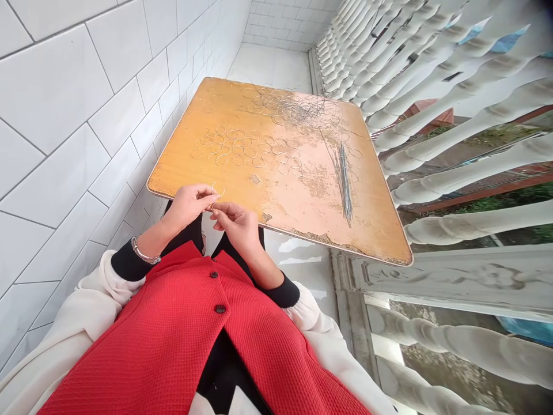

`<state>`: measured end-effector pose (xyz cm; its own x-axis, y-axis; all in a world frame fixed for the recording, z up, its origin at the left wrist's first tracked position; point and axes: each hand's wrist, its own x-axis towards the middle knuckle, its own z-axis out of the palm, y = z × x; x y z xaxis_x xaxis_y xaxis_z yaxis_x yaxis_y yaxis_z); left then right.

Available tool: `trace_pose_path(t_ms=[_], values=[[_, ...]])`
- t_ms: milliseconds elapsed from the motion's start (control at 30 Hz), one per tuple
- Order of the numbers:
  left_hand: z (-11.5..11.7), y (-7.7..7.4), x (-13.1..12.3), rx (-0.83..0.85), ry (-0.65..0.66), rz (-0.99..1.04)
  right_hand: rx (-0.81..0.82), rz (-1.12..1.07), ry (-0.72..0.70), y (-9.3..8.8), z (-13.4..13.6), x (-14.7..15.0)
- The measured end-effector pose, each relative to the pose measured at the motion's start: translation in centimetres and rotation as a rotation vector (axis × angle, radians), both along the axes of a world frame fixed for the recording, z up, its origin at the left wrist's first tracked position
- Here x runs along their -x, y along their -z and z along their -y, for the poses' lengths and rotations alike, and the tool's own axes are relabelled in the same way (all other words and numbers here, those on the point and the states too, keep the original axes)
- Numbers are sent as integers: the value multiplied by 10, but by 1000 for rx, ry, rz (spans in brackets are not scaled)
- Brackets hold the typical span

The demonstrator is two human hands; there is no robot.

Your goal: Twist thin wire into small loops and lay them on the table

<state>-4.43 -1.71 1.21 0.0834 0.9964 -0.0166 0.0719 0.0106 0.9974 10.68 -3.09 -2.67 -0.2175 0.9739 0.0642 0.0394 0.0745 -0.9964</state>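
Note:
Close to the near edge of the table, my left hand [193,205] and my right hand [238,225] meet, fingertips nearly touching. Both are closed in a pinch on a thin wire piece [222,194], whose curved end sticks up above the fingers; the rest is hidden by them. Beyond my hands, several thin wire rings [235,151] lie spread over the wooden table top [173,167]. A tangled heap of wire [302,108] sits at the far side. On the right, a bundle of straight wires [344,181] lies lengthwise.
A white tiled wall [86,115] runs along the left. White balusters [466,155] of a railing stand close to the table's right side. The table's near edge [311,236] has chipped, worn spots. My knees are under it, in dark trousers.

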Motion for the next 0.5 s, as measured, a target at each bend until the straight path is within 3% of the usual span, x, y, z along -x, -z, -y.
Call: trace_pose_path(t_ms=[200,300,367,500], values=[[-1,5,-3,48,-97,116,-168,91,88,9,5,2],[-1,5,-2,-2,-167,226,-221,42,302,11,6,-10],[-1,5,0,-22,-201,300,-159,-32,372,11,5,-18],[1,5,0,-11,-200,393,199,-215,119,10,2,-19]])
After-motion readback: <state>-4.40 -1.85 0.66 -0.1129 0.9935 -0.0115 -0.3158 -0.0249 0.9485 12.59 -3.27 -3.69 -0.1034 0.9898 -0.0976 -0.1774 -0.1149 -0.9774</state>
